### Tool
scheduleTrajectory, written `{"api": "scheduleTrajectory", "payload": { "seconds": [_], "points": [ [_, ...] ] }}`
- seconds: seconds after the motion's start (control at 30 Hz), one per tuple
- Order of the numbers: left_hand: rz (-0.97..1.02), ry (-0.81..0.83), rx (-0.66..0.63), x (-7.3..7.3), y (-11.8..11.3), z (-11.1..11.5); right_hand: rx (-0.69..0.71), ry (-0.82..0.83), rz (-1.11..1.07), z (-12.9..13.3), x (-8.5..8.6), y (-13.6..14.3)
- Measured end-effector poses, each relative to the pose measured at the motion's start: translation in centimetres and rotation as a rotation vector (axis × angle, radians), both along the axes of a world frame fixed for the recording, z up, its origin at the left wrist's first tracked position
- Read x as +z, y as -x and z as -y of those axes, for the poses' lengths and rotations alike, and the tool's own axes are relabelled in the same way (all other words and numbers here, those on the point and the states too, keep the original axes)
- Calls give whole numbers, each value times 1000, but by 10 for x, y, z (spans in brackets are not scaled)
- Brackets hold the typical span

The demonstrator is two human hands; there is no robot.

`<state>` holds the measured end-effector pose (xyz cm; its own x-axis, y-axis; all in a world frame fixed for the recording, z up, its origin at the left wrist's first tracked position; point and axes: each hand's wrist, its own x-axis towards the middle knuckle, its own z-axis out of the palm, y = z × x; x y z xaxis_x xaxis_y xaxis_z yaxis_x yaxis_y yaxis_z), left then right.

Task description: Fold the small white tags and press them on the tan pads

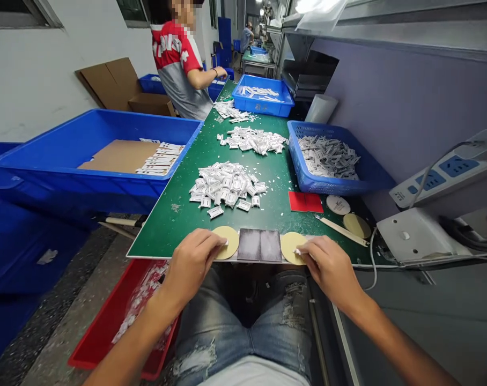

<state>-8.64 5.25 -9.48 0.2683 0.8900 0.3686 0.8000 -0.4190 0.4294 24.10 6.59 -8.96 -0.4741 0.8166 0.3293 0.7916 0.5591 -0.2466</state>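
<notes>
At the table's front edge, my left hand is pinched on a small white plastic piece, mostly hidden by the fingers, over the left pale yellow disc. My right hand pinches another small white piece over the right yellow disc. Between the discs lie two dark grey rectangular pads, side by side. Just beyond them is a heap of small white plastic pieces with slots in them.
Another heap lies farther back on the green table. To the right are a blue basket of white pieces, a red card, a cutter-like knife and a power strip. Blue bins flank the left; a person stands beyond.
</notes>
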Motion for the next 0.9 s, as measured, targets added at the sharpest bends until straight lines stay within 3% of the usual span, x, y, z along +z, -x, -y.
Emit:
{"api": "scheduleTrajectory", "payload": {
  "seconds": [0.07,0.23,0.37,0.5,0.63,0.8,0.9],
  "points": [
    [-32,-14,38,1,-2,-1,-14,-26,27,-1,0,1],
    [-35,-13,-11,3,-5,3,7,-52,70,-1,-2,1],
    [-57,-56,42,1,-5,3,-29,-88,102,-3,-3,3],
    [-46,-64,-13,-3,-2,4,-21,-86,111,-1,-4,6],
    [-74,-114,33,-5,-2,5,-54,-137,164,0,-5,8],
    [-59,-110,-1,-8,-6,-1,-13,-148,145,-3,-2,11],
    [-71,-117,33,-6,-6,7,-25,-149,135,4,-2,11]
  ]
}}
